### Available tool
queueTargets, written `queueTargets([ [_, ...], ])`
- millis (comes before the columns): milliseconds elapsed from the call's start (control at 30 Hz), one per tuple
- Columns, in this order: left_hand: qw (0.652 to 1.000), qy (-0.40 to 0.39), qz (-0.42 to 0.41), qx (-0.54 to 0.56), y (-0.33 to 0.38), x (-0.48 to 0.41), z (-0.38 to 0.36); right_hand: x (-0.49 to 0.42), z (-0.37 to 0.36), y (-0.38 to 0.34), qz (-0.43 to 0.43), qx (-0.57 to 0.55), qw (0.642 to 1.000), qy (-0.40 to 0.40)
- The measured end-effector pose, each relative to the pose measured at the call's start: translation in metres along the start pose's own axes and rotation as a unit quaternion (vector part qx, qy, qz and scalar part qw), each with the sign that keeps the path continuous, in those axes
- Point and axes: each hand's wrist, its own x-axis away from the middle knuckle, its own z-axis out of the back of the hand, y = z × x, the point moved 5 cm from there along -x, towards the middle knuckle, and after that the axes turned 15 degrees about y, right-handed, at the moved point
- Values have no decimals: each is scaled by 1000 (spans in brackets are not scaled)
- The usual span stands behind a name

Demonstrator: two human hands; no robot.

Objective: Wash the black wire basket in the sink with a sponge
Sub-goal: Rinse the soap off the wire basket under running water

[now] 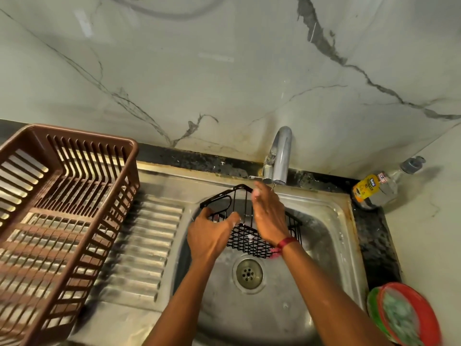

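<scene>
The black wire basket [249, 236] is held tilted inside the sink [274, 315], towards its back edge below the tap [280, 156]; the left hand [212, 236] grips its left side with curled fingers; the right hand [268, 216] lies straight-fingered against it, holding nothing. Neither hand holds a sponge; a blurred greenish pad [399, 318] sits in the red dish [421, 299] at the tabletop's right edge. Judged: sponge work and the final rinse remain outstanding.

free: sink [249, 318] front, around drain [248, 273] | blocked: tap [280, 156] behind basket [249, 239] | left: brown rack [62, 208]
</scene>
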Motion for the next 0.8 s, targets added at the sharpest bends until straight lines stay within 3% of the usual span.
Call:
queueTargets([
  [100,1000,4,18,4,-13,-7,8,15,11,60,-133,-14,991,-28],
  [167,1000,3,23,4,-20,-8,10,25,15,83,-166,0,986,-34],
  [367,999,-35,11,-10,-21,2,5,21,-8,30,-51,52,993,-90],
  [567,999,-33,5,-3,-13,12,2,7,-20,-42,33,14,998,-55],
  [667,999,-14,35,36,-17,7,11,8,-15,-20,28,33,996,-77],
  [800,992,-21,92,82,-38,-11,16,10,19,39,-61,97,990,-80],
])
